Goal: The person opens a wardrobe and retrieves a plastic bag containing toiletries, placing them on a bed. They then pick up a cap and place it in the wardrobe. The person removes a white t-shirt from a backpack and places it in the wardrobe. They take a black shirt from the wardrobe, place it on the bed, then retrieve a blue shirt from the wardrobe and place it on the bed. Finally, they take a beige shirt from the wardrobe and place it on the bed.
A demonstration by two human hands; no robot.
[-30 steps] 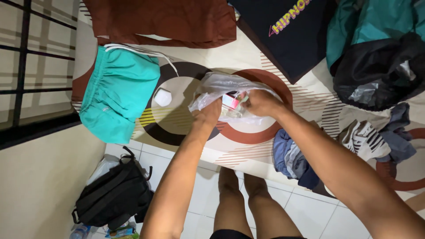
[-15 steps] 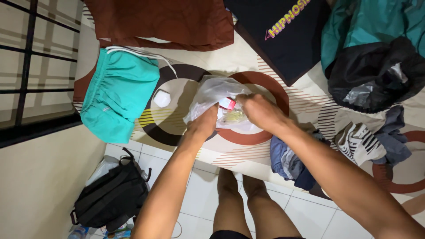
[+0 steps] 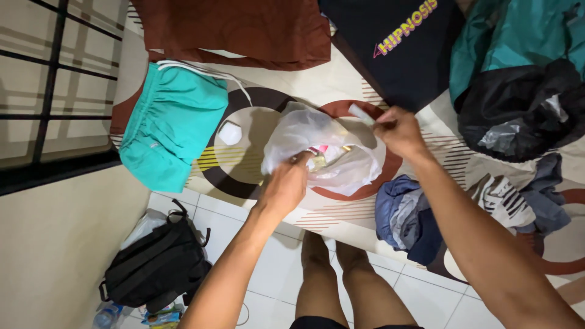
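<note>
Bag (image 3: 323, 149) at frame centre on the bed (image 3: 341, 79): thin plastic, limp, slippery, light; small items inside can shift. Left hand (image 3: 286, 186) grip pinches its near rim. Right hand (image 3: 399, 131) grip pinches the far edge. Best held at rim.

Lighting's pretty even here, indoor and warm-ish, coming from above, so the bed sheet (image 3: 341, 79) looks creamy and nothing's really blown out. The plastic bag (image 3: 323, 149) catches soft sheen, with a faint shadow on its left side. The window grille (image 3: 55, 79) throws striped shadows across the wall at left. Floor and backpack (image 3: 155, 268) sit dimmer, with detail lost in the black fabric. Right hand (image 3: 399, 131) is a bit motion-smeared; left hand (image 3: 285, 186) is sharper. The forearms balloon toward the bottom edge, typical wide-angle stretch, and the corners go soft.
</note>
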